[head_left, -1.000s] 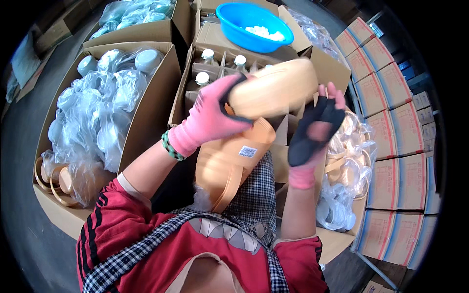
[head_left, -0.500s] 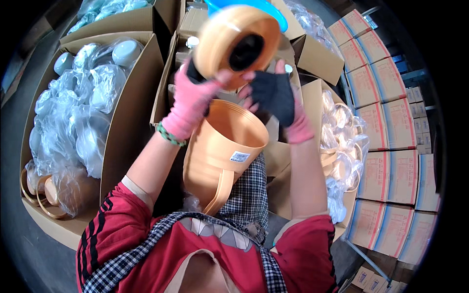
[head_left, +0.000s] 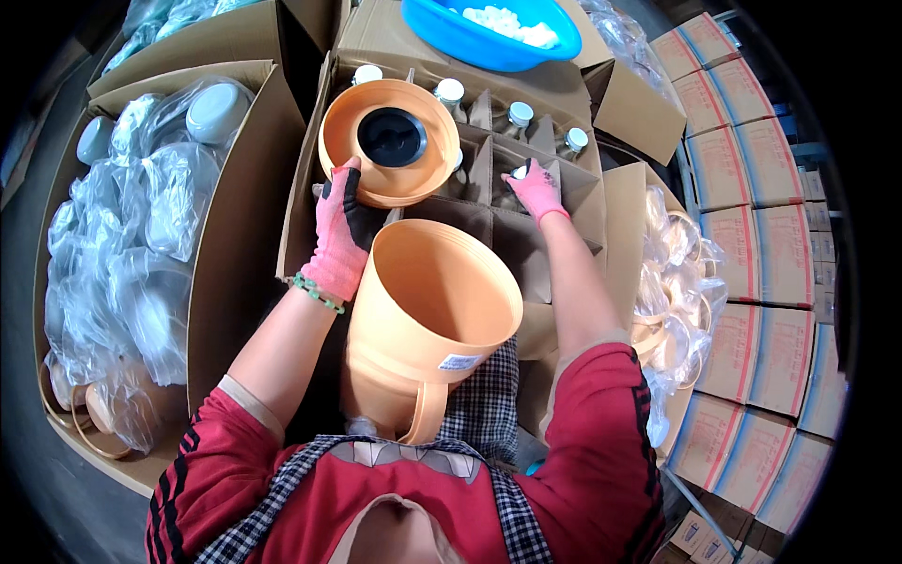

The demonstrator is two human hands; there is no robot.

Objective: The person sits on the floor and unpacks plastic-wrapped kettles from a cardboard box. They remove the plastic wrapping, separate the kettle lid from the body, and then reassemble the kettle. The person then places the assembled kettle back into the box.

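My left hand [head_left: 340, 230], in a pink and black glove, grips a round orange plastic lid [head_left: 437, 146] by its near edge. A black disc [head_left: 392, 137] sits in the middle of the lid's upturned face. My right hand [head_left: 537, 191], also gloved, reaches into a divided carton [head_left: 583, 211] and closes around the top of a bottle with a white cap [head_left: 520, 173]; most of that bottle is hidden. Between my forearms a matching orange jug [head_left: 404, 324] stands tilted against my lap, its wide mouth up and its handle [head_left: 429, 414] toward me.
Several capped clear bottles [head_left: 450, 92] stand in the carton's cells. A blue basin [head_left: 493, 42] with white pieces rests beyond them. Boxes of plastic-wrapped wares [head_left: 141, 244] flank me on the left, and another [head_left: 662, 291] on the right. Stacked cartons [head_left: 733, 254] line the far right.
The lid, earlier raised by both hands above the jug, is lower and further left in my left hand alone. My right hand has left it and gone down to a bottle in the carton.
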